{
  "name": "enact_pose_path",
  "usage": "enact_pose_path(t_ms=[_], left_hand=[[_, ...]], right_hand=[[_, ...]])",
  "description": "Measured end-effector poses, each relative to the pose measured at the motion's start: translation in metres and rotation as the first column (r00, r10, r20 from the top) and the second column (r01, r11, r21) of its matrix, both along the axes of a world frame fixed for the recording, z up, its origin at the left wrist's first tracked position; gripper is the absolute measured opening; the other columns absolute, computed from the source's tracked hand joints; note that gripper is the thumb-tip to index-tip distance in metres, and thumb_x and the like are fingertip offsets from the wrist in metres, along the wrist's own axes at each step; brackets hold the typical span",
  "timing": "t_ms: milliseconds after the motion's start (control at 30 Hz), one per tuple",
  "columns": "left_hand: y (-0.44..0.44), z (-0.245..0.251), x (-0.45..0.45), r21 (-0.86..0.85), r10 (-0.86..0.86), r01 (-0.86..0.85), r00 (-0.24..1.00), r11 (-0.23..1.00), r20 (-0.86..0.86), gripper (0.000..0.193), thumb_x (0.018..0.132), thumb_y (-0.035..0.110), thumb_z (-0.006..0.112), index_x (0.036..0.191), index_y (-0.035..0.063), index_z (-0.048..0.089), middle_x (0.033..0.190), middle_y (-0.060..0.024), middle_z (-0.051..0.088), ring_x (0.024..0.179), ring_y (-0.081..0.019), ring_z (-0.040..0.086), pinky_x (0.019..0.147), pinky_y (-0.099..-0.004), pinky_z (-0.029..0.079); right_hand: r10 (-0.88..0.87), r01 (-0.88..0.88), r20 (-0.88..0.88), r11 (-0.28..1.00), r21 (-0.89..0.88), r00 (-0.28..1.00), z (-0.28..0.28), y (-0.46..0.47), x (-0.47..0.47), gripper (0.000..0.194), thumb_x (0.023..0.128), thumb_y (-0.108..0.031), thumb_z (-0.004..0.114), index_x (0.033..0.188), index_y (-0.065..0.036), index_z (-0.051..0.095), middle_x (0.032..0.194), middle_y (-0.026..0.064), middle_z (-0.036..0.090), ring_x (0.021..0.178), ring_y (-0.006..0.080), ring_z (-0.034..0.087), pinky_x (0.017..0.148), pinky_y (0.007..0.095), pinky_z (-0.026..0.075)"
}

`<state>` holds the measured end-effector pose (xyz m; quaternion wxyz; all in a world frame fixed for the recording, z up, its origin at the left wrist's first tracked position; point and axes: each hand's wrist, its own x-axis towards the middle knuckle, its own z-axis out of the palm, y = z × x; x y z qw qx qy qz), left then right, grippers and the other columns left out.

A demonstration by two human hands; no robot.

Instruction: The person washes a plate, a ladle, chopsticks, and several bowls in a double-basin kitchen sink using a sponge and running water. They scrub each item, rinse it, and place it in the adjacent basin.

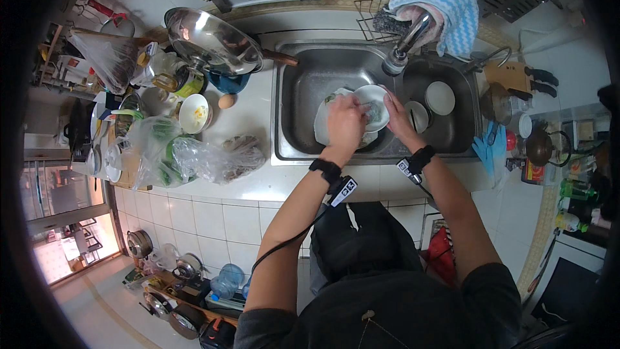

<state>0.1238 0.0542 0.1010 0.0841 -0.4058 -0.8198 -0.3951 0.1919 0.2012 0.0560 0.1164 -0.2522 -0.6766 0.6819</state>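
Note:
My right hand (399, 118) grips the rim of a small white bowl (379, 91), which is tilted over the left basin (310, 75) of a steel double sink. Inside the bowl, the curled fingers of my left hand (346, 123) press a grey-green scrubbing cloth (374, 112); its exact kind is unclear. Beneath the bowl and my left hand lies a larger white dish (321, 123), partly hidden. In the right basin (448, 135) are a round white dish (440, 98) and another white dish (420, 112), partly covered by my right hand.
A chrome faucet (399, 58) reaches over the sink divider. Left of the sink are a wok (208, 41) with its handle over the rim, an egg (226, 101), a white bowl (193, 112) and plastic bags (164, 155). Blue gloves (487, 148) hang at the right.

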Motion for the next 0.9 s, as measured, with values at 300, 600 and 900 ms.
enact_pose_path(t_ms=[300,600,900], left_hand=[[0.030,-0.035,0.004,-0.074,-0.170,0.214,0.907,0.974,0.385,0.022,0.070,0.009,0.056,0.091,0.0030,0.056,0.087,-0.0165,0.057,0.083,-0.0338,0.053,0.070,-0.0383,0.043],[0.034,-0.030,0.006,-0.163,-0.235,0.285,0.934,0.945,0.268,0.030,0.066,0.008,0.056,0.097,0.0077,0.053,0.092,-0.0162,0.056,0.087,-0.0308,0.053,0.075,-0.0367,0.040],[0.045,-0.052,0.010,-0.266,-0.173,0.178,0.984,0.947,0.044,0.018,0.068,0.007,0.053,0.085,0.0054,0.055,0.082,-0.0148,0.058,0.081,-0.0298,0.056,0.074,-0.0378,0.040]], right_hand=[[0.103,-0.098,-0.015,0.976,0.193,0.995,0.017,-0.003,0.002,0.037,0.089,-0.028,0.041,0.114,-0.002,0.047,0.106,0.0091,0.055,0.097,0.0137,0.049,0.084,0.0245,0.036],[0.223,-0.214,-0.090,0.971,0.104,0.971,0.011,0.009,0.001,0.037,0.089,-0.026,0.041,0.111,0.002,0.048,0.102,0.0106,0.057,0.094,0.0143,0.050,0.083,0.0251,0.036],[0.189,-0.196,0.054,0.962,0.192,0.981,0.013,0.014,0.007,0.039,0.089,-0.030,0.041,0.110,0.001,0.049,0.101,0.0113,0.057,0.095,0.0155,0.051,0.082,0.0252,0.037]])
